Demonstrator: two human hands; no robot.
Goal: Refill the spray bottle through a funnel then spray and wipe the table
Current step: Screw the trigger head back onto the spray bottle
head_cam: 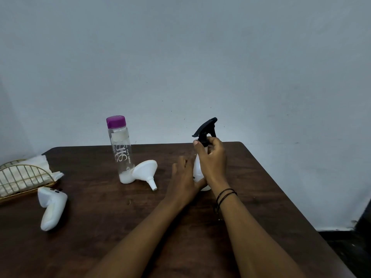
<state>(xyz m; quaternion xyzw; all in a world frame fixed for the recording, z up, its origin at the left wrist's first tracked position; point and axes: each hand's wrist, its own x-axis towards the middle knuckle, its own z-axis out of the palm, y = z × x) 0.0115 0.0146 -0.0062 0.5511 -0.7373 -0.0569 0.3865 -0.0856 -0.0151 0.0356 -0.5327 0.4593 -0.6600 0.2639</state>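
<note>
Steadying the white spray bottle (197, 169) upright on the worktop (120, 227), we are cupping its lower body with the left hand (183, 180), fingers loosely spread against it. Just above, the right hand (212, 157) is clamping its grip around the neck collar under the black trigger head (205, 127). The bottle's long axis is running vertical, so we judge unscrewing comes next. Further left, the funnel (145, 171) is lying tipped against the purple-capped water bottle (120, 149).
</note>
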